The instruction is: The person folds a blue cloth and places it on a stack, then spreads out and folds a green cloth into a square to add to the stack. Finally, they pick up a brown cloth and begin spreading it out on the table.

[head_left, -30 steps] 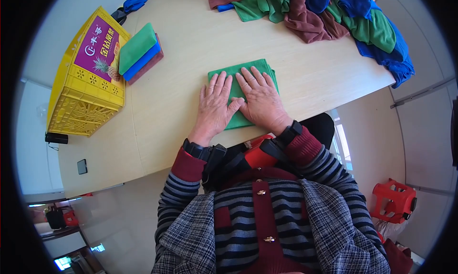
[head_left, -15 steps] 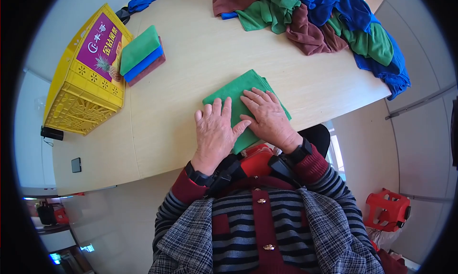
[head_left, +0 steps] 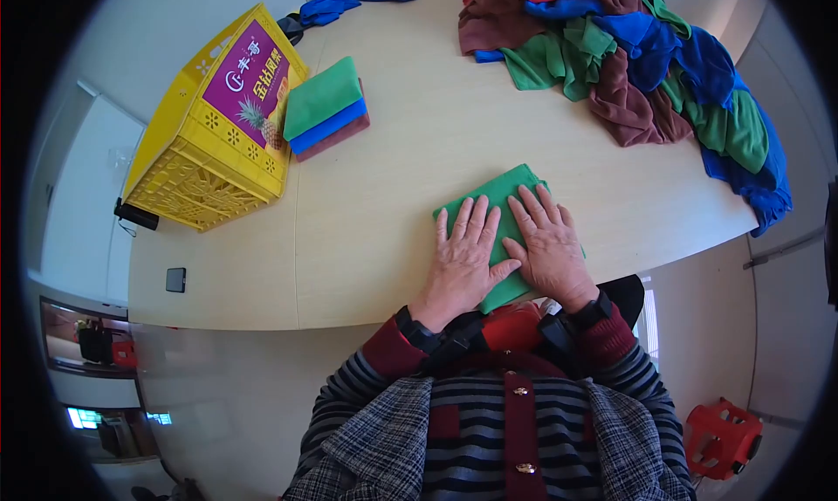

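A folded green cloth (head_left: 504, 187) lies on the table near its front edge. My left hand (head_left: 464, 261) rests flat on the left part of the cloth, fingers spread. On the right part lies my right hand (head_left: 552, 250), palm down with its fingers stretched out. The two thumbs are close together over the middle of the cloth. Neither hand grips anything. Parts of the cloth are hidden under the palms.
Left of the cloth, a stack of folded green, blue and brown cloths (head_left: 327, 108) leans by a yellow crate (head_left: 218, 174). A heap of loose cloths (head_left: 637, 65) covers the back right of the table (head_left: 393, 187). A phone-like object (head_left: 176, 279) lies left; a red stool (head_left: 723, 440) stands below.
The view has shifted, so the scene sits further right and lower. My left hand's fingers have moved further onto the green cloth, and my right hand lies straighter on it.
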### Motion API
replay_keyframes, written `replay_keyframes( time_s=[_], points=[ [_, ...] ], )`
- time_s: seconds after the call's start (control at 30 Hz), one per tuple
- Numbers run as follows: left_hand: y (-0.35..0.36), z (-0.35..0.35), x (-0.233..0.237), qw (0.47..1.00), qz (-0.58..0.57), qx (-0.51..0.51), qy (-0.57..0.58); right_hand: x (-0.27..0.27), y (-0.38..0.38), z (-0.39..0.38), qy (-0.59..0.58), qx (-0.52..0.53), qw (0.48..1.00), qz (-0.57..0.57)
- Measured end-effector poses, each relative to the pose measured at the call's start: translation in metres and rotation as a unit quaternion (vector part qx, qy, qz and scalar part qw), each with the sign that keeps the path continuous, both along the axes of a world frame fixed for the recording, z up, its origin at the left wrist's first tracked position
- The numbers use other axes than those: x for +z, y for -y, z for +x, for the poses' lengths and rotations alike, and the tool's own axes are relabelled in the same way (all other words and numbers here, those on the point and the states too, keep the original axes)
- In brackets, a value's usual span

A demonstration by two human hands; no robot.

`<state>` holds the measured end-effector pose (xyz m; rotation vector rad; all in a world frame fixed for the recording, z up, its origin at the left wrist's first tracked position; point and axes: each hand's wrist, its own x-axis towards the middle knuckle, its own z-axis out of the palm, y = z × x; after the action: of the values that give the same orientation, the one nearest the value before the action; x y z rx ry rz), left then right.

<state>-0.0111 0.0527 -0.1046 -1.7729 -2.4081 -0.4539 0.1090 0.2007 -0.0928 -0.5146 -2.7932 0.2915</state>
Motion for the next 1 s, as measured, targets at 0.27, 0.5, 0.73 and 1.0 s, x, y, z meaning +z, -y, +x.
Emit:
replay_keyframes(
  time_s=[0.27, 0.5, 0.73, 1.0],
  points=[
    [0.009, 0.011, 0.007, 1.000, -0.021, 0.017, 0.004, 0.000, -0.015, 0.002, -0.015, 0.080, 0.997, -0.014],
    [0.013, 0.011, 0.009, 1.000, -0.011, -0.001, 0.011, 0.003, 0.010, 0.007, -0.016, 0.007, 1.000, -0.022],
    [0.012, 0.012, 0.004, 1.000, -0.012, 0.015, 0.000, -0.001, 0.004, 0.003, -0.014, 0.006, 1.000, -0.025],
    [0.019, 0.015, 0.020, 1.000, 0.015, 0.015, -0.006, 0.010, -0.001, -0.009, -0.007, 0.018, 1.000, 0.015]
  ],
)
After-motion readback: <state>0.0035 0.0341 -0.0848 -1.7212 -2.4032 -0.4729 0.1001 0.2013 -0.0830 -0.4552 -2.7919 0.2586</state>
